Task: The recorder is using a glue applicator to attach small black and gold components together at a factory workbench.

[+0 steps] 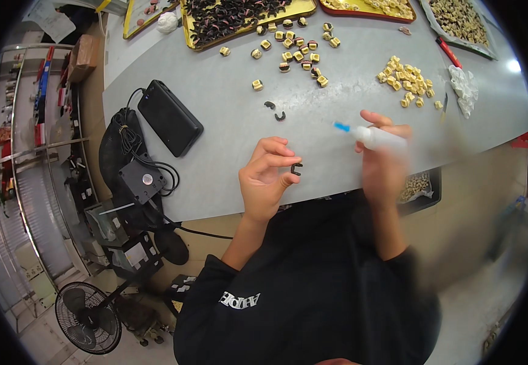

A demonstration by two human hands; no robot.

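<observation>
My left hand [265,179] pinches a small black C-shaped part [296,168] between thumb and fingertips, just above the near edge of the grey table [215,85]. My right hand [384,164], blurred, grips a small white squeeze bottle [378,137] with a blue nozzle [341,127] that points left, toward the black part but apart from it. Two more black curved parts [275,111] lie on the table beyond my hands.
Several small cream-and-dark wound parts [294,52] and a pile of cream pieces [407,79] lie further back. Yellow trays [239,18] line the far edge. A black power bank [169,117] with cable lies left. A floor fan [87,317] stands lower left.
</observation>
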